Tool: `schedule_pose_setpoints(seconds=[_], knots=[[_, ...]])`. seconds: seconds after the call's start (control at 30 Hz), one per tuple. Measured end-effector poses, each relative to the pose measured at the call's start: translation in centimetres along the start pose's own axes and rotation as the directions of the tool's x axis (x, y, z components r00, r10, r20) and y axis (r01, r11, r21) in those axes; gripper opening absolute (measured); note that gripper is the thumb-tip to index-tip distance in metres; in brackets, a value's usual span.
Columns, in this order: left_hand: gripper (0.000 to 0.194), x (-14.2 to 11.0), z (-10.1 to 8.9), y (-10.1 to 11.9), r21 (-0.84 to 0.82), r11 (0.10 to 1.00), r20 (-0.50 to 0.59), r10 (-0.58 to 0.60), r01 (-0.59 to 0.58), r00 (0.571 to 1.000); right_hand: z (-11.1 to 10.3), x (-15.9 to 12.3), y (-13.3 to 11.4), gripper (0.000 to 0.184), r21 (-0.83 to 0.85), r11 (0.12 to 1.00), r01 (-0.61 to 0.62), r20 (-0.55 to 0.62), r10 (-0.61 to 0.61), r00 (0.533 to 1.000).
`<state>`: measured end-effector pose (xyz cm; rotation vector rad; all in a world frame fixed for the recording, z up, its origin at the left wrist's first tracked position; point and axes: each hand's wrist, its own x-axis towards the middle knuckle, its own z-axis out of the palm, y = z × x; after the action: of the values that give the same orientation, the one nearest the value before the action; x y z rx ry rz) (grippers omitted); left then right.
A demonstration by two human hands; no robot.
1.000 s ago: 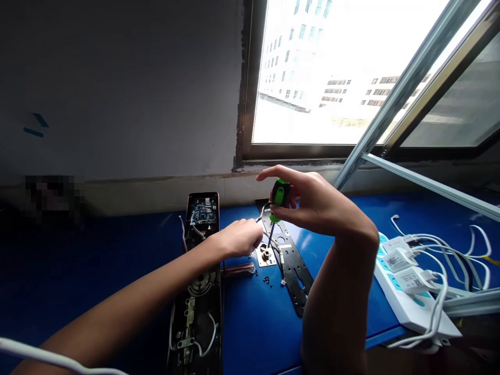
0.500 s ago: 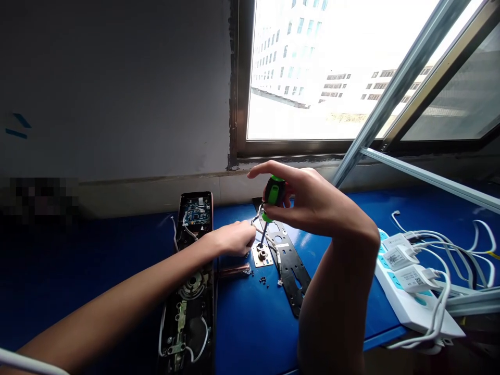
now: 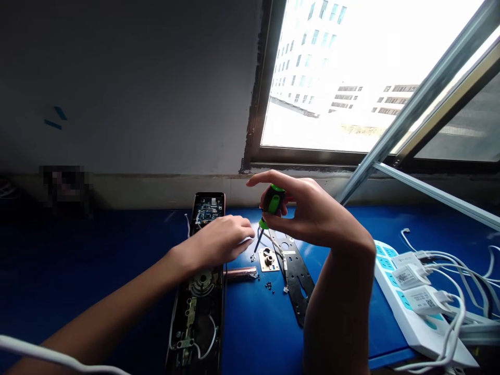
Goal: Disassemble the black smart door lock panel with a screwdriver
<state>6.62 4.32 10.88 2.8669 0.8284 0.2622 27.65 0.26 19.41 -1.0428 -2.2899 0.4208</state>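
I have the right hand point(image 3: 312, 213) pinched narrowly around a green-and-black screwdriver point(image 3: 272, 200), its thin steel shaft point(image 3: 258, 238) tilting down toward the left hand point(image 3: 214, 242). That hand's curled fingers lie just beside the tip; I cannot tell whether they hold anything. Tiny dark screws point(image 3: 253, 257) sit just below the tip, with a long black slotted metal plate point(image 3: 295, 276) to the right on the blue table point(image 3: 253, 333).
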Motion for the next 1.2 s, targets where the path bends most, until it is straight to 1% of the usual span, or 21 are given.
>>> schedule_pose_setpoints(seconds=[0.03, 0.13, 0.2, 0.23, 0.33, 0.43, 0.57, 0.67, 0.77, 0.9, 1.0, 1.2], knots=[[0.021, -1.4, -0.5, -0.6, -0.043, 0.999, -0.088, -0.015, 0.011, 0.996, 0.2, 0.2, -0.2, 0.054, 0.02, 1.0, 0.017, 0.003, -0.017, 1.0], [0.025, -5.6, -1.4, -2.8, -0.134, 0.989, -0.268, -0.094, 0.059, 0.959, 1.1, 0.9, -1.2, 0.056, 0.07, 0.996, 0.058, -0.026, -0.057, 0.998], [0.026, -8.0, -1.5, -4.4, -0.169, 0.98, -0.337, -0.159, 0.107, 0.928, 2.0, 1.5, -1.9, 0.057, 0.108, 0.991, 0.081, -0.103, -0.07, 0.992], [0.026, -8.9, -1.5, -5.0, -0.182, 0.975, -0.344, -0.188, 0.131, 0.92, 2.5, 2.0, -2.2, 0.057, 0.133, 0.986, 0.1, -0.153, -0.08, 0.985], [0.027, -10.6, -1.7, -6.4, -0.188, 0.967, -0.322, -0.226, 0.172, 0.919, 4.2, 3.4, -2.9, 0.051, 0.195, 0.965, 0.173, -0.301, -0.109, 0.947], [0.027, -11.1, -2.5, -6.9, -0.193, 0.961, -0.259, -0.247, 0.2, 0.934, 5.9, 4.7, -3.3, 0.042, 0.17, 0.965, 0.198, -0.366, -0.125, 0.922], [0.028, -11.5, -3.5, -7.1, -0.218, 0.949, -0.155, -0.262, 0.226, 0.953, 7.8, 5.9, -3.5, 0.035, 0.05, 0.981, 0.185, -0.343, -0.157, 0.926], [0.031, -11.8, -3.7, -7.1, -0.213, 0.952, -0.121, -0.25, 0.221, 0.961, 8.8, 6.4, -3.6, 0.035, 0.003, 0.985, 0.173, -0.303, -0.164, 0.939], [0.034, -11.8, -3.5, -7.0, -0.22, 0.953, -0.103, -0.233, 0.207, 0.967, 9.3, 6.6, -3.8, 0.035, -0.02, 0.985, 0.17, -0.276, -0.168, 0.946], [0.034, -11.6, -3.2, -6.7, -0.244, 0.948, -0.064, -0.226, 0.205, 0.972, 9.6, 6.6, -4.0, 0.035, -0.032, 0.984, 0.178, -0.27, -0.18, 0.946], [0.034, -11.4, -3.1, -6.5, -0.254, 0.948, -0.044, -0.211, 0.193, 0.977, 9.8, 6.6, -4.1, 0.034, -0.055, 0.981, 0.184, -0.281, -0.192, 0.94], [0.031, -11.4, -3.3, -6.7, -0.246, 0.94, -0.016, -0.249, 0.238, 0.968, 10.3, 6.5, -4.2, 0.03, -0.231, 0.958, 0.17, -0.363, -0.248, 0.898]])
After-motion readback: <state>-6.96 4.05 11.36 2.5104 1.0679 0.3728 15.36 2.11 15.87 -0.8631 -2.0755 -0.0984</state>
